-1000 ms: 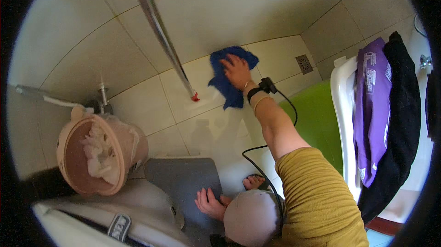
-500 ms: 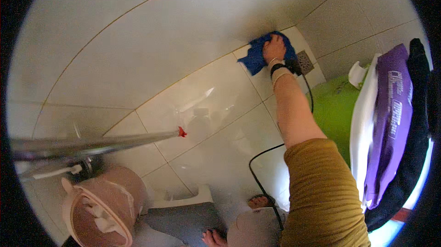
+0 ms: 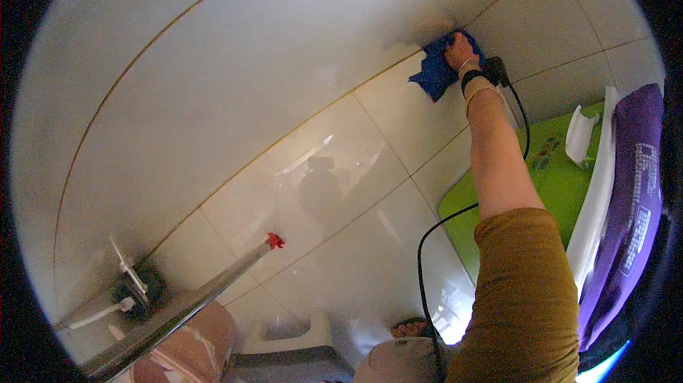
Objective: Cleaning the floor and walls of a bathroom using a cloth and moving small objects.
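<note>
My right hand (image 3: 461, 52) presses a crumpled blue cloth (image 3: 432, 73) flat against the glossy white tiles (image 3: 284, 98) at the upper right, close to a tile joint. The arm reaches far out, in a mustard sleeve (image 3: 523, 297). A black band with a small device (image 3: 491, 70) sits on the wrist, and a black cable (image 3: 421, 262) runs from it down toward my body. My left hand is out of the picture.
A metal rod with a red tip (image 3: 274, 240) slants in from the lower left. Beside it are a pipe fitting (image 3: 131, 287) and a pink bin (image 3: 192, 347). A green mat (image 3: 562, 176), a white rail (image 3: 594, 198) and a purple garment (image 3: 629, 198) lie at right.
My right hand has slid the blue cloth farther away and to the right across the tiles. The view has swung, so the bin and grey mat now sit at the bottom edge.
</note>
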Demonstrator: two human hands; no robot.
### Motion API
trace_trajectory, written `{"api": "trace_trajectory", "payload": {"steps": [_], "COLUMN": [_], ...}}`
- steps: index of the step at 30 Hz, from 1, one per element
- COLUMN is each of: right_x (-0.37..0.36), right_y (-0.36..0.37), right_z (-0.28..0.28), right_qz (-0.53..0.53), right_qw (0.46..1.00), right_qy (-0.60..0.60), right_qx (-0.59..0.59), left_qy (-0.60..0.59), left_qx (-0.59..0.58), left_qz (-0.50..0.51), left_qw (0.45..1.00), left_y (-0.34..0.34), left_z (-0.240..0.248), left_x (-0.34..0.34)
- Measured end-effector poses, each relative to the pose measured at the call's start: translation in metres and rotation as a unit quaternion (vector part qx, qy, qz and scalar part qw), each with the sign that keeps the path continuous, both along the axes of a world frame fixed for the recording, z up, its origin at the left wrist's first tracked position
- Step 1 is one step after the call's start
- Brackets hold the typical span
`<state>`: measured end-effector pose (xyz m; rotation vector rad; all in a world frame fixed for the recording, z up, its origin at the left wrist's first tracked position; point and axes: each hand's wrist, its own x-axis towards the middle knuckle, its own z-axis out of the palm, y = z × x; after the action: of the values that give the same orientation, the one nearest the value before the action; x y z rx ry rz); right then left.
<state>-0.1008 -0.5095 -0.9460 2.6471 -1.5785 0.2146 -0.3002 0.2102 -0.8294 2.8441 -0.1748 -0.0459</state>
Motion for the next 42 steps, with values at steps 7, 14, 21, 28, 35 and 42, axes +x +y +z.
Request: {"api": "trace_trajectory", "payload": {"steps": [7,14,21,28,35,42], "right_x": [0.036,0.009,-0.04,-0.083,-0.165,-0.081], "right_y": [0.006,-0.002,0.005,-0.002,-0.118,0.075], "right_z": [0.011,0.006,-0.006,-0.08,-0.149,-0.118], "right_qz": [-0.101,-0.132,-0.239,-0.333,-0.247,-0.18], "right_qw": [0.987,0.985,0.967,0.916,0.933,0.929], "right_qy": [0.103,0.105,0.071,0.11,0.224,0.277], "right_qx": [0.074,0.029,0.06,0.194,0.134,0.165], "left_qy": [0.003,0.002,0.004,-0.018,-0.011,-0.003], "left_qx": [0.015,0.0,-0.004,0.032,-0.02,0.015], "left_qz": [-0.005,-0.038,-0.045,-0.034,-0.028,-0.028], "left_qw": [1.0,0.999,0.999,0.999,0.999,0.999], "left_y": [-0.007,-0.003,0.008,0.025,0.044,0.04], "left_z": [-0.004,-0.011,-0.008,-0.004,0.002,-0.018], "left_x": [0.008,0.019,0.02,0.013,-0.007,-0.011]}}
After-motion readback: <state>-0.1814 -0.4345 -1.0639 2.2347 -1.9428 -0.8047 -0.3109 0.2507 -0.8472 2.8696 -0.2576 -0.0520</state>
